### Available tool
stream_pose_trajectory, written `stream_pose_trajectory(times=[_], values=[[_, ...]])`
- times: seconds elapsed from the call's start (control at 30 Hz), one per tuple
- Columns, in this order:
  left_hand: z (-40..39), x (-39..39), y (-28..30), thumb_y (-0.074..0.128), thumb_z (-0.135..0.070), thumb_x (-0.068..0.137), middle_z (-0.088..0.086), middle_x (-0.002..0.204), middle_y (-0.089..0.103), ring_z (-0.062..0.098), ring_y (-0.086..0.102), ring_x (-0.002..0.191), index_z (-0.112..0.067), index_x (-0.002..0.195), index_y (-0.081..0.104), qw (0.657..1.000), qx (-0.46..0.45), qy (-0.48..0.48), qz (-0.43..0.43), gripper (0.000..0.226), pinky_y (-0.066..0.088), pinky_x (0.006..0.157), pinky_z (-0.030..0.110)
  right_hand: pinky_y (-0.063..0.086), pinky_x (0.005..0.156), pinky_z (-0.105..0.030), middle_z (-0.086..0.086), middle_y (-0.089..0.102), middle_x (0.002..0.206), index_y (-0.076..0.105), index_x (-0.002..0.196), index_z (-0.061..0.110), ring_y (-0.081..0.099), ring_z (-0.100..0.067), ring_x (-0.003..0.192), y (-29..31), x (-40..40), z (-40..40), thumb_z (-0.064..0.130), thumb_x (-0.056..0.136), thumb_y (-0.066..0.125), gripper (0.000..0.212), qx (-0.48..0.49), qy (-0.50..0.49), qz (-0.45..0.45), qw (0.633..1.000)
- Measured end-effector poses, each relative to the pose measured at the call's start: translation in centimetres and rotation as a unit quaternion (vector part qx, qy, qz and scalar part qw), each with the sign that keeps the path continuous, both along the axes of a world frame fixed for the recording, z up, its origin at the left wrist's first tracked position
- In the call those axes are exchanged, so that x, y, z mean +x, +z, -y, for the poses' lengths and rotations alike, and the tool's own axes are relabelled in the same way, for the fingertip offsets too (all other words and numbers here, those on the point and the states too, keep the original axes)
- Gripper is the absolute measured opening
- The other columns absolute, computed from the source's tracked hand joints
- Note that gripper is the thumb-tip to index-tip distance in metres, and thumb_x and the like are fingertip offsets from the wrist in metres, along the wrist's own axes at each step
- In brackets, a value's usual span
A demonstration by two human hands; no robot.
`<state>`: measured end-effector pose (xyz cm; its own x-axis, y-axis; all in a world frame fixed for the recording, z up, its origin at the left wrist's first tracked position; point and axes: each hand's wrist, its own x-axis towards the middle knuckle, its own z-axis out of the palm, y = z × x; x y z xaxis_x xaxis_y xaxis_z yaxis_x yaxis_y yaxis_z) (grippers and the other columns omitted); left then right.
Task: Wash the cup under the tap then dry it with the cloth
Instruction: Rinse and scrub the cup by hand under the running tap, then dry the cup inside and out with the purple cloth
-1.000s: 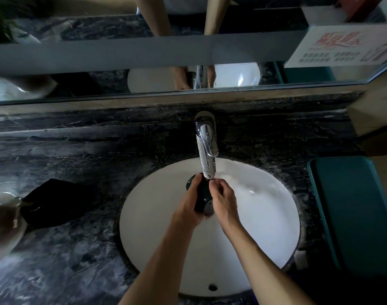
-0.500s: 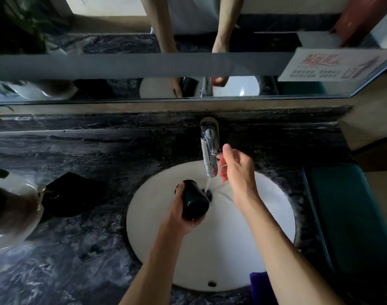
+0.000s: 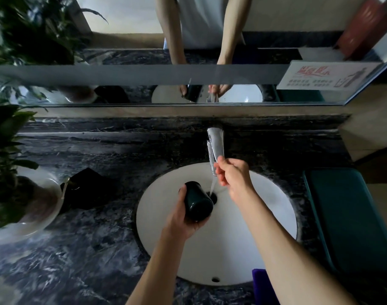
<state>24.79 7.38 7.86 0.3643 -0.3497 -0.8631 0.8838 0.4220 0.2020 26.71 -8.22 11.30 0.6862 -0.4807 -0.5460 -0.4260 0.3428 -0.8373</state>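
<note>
My left hand [image 3: 181, 219] grips a dark green cup [image 3: 197, 203], tilted on its side over the white basin [image 3: 265, 227], just left of the water. A thin stream of water falls from the chrome tap [image 3: 215, 144] toward the drain. My right hand [image 3: 232, 175] is raised at the tap's front end, its fingers curled round the lever tip. A purple cloth [image 3: 261, 282] lies at the counter's front edge, partly hidden by my right forearm.
A crumpled black object [image 3: 87, 188] lies on the dark marble counter [image 3: 89, 249] left of the basin. A potted plant in a white bowl [image 3: 40, 214] stands at far left. A teal tray-like object [image 3: 346, 216] lies right. A mirror [image 3: 122, 93] runs behind the tap.
My right hand let go of the cup and rose to the tap. My left hand drew the cup left out of the stream. The stream has thinned.
</note>
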Motion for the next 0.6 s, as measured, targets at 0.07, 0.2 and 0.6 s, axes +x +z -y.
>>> stream_pose_trajectory(times=[0.07, 0.2, 0.6], values=[[-0.1, -0.2, 0.0, 0.063, -0.054, 0.095, 0.015, 0.079, 0.081, 0.03, 0.08, 0.071, -0.013, 0.118, 0.064, 1.0, -0.004, -0.001, 0.016, 0.047, 0.065, 0.062, 0.044, 0.023, 0.037, -0.019, 0.003, 0.054, 0.052, 0.064, 0.073, 0.005, 0.038, -0.005, 0.037, -0.7, -0.5, 0.0, 0.02, 0.103, 0.061, 0.034, 0.001, 0.006, -0.011, 1.0], [-0.4, -0.5, 0.1, 0.067, -0.037, 0.1, 0.014, 0.095, 0.079, 0.03, 0.076, 0.089, -0.009, 0.114, 0.064, 0.989, 0.067, -0.058, 0.116, 0.031, 0.062, 0.083, 0.051, 0.031, 0.038, -0.02, 0.008, 0.056, 0.05, 0.065, 0.077, 0.005, 0.042, -0.008, 0.039, -0.5, -1.3, 0.1, 0.022, 0.103, 0.06, 0.031, -0.057, 0.021, -0.014, 0.998], [-2.4, -5.7, 1.2, 0.09, -0.009, 0.078, -0.007, 0.111, 0.074, -0.014, 0.068, 0.09, -0.022, 0.122, 0.062, 0.808, 0.292, -0.189, 0.475, 0.054, 0.052, 0.077, 0.005, 0.048, 0.091, -0.042, -0.01, 0.074, 0.125, 0.069, 0.121, 0.011, 0.071, -0.03, 0.112, 0.2, -12.7, 2.8, 0.035, 0.105, 0.05, 0.035, 0.18, 0.044, 0.045, 0.982]])
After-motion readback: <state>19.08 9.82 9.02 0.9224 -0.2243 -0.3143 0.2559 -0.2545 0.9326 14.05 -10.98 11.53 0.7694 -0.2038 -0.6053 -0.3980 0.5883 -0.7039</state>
